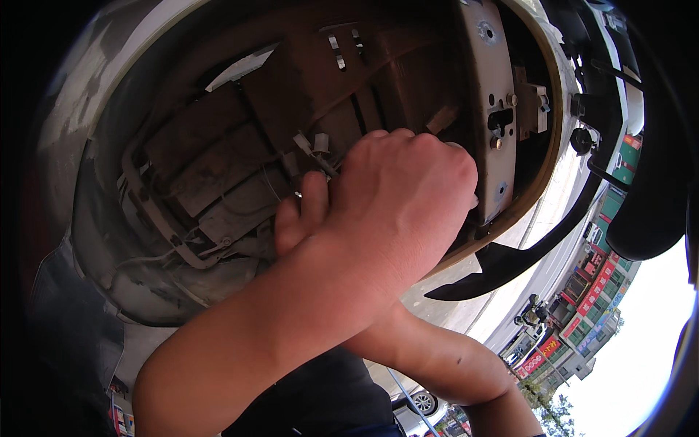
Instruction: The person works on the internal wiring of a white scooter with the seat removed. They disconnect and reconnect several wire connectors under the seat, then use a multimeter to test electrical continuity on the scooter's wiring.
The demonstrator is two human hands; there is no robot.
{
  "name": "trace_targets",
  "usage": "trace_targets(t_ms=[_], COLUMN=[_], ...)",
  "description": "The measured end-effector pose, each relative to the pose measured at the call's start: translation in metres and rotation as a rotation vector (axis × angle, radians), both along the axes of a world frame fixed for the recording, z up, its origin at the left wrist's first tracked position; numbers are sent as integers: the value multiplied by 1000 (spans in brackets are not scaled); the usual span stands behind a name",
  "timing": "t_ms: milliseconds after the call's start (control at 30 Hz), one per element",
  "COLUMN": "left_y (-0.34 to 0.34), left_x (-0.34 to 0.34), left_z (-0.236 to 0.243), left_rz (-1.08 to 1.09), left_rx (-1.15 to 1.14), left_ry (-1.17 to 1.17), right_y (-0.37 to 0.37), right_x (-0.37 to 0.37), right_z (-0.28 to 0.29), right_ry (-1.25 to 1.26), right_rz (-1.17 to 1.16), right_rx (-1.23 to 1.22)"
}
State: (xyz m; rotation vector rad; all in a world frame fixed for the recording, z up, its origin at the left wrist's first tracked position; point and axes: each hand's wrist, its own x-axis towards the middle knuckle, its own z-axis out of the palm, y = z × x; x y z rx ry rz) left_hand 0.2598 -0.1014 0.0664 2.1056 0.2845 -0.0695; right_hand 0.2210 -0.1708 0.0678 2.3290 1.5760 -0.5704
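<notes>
My forearms cross over the open under-seat compartment of a scooter-like vehicle, the left above the right. My left hand [408, 193] is closed with its back up, beside the light metal bracket [497, 171] at the compartment's right side. Whatever it grips is hidden beneath the knuckles. Under my left wrist, my right hand [298, 215] shows only a few curled fingers, and what they hold cannot be made out. Just above these fingers are white plug connectors [312, 144] on wires. Dusty dark box-shaped units [196, 153] lie deeper inside, to the left.
A yellowish rim [550, 160] runs round the compartment's right side. A bent metal tube frame [135, 171] stands at its left. Black curved trim [502, 269] juts out at the right. Beyond lie a road, a parked motorbike [533, 313], a car wheel [424, 402] and shopfronts [590, 298].
</notes>
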Motion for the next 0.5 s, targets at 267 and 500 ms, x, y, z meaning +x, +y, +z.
trace_targets(t_ms=[267, 500], left_y=[-3, 23], left_x=[7, -6], left_z=[-12, -3], left_rz=[148, 111], left_rx=[-133, -403], left_ry=[160, 303], right_y=[-16, -26], right_x=[-7, -13], right_z=[-29, -28], right_ry=[-160, -17], right_rz=[114, 46], right_rx=[221, 251])
